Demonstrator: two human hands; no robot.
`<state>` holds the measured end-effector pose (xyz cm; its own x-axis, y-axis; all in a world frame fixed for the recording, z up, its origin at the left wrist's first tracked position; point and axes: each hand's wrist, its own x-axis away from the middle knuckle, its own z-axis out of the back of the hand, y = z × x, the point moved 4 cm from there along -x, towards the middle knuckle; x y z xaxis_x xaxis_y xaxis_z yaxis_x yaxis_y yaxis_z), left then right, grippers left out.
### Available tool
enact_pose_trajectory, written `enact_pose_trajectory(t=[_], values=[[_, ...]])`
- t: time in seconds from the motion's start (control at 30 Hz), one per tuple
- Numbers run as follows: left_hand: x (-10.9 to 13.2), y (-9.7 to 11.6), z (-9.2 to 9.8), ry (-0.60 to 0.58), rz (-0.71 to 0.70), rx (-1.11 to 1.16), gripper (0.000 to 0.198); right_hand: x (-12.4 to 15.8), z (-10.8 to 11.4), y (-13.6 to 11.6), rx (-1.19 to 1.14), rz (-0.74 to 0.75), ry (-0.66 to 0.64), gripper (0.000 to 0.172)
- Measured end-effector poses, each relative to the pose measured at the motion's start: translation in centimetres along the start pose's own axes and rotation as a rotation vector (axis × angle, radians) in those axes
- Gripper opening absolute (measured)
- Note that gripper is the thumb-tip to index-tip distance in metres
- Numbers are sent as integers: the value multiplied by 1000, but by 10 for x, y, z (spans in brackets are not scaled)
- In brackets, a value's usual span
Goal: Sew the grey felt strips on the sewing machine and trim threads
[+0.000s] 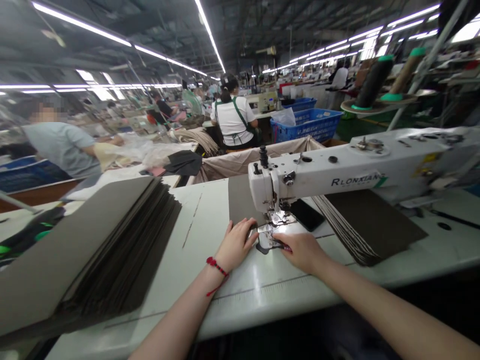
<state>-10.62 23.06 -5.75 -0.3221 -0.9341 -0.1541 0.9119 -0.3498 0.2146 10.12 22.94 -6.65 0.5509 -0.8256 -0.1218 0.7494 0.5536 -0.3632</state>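
Note:
My left hand (235, 242) lies at the near edge of a grey fabric panel (243, 197), thumb and fingers apart, just left of the presser foot. A red and black cord bracelet (217, 266) circles that wrist. On the other side of the needle plate (267, 240), my right hand (303, 251) is closed, with a small dark item with a pinkish-purple bit (286, 247) showing at its fingers; its kind is unclear. Above both hands stands the head of a white sewing machine (318, 172). The panel extends behind the needle area.
A tall stack of grey panels (108, 220) fills the table's left side. Right of the needle are a black phone (308, 215) and a smaller panel stack (378, 220). A cloth-lined bin (228, 167) adjoins the far edge. Co-workers (235, 120) sit beyond, near a blue crate (307, 127).

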Motion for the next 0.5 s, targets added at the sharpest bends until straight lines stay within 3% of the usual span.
enact_pose_trajectory(t=[0.13,0.23,0.37,0.5], values=[[-2,-7,12,62,141,-66,38,1,2,-2,15,-6,5,42],[11,-12,14,101,216,-144,37,1,4,-4,28,-7,6,41],[58,-18,14,82,221,-206,47,8,15,-5,28,-16,6,35],[118,-17,17,5,137,-153,67,46,35,0,-7,-146,60,27]])
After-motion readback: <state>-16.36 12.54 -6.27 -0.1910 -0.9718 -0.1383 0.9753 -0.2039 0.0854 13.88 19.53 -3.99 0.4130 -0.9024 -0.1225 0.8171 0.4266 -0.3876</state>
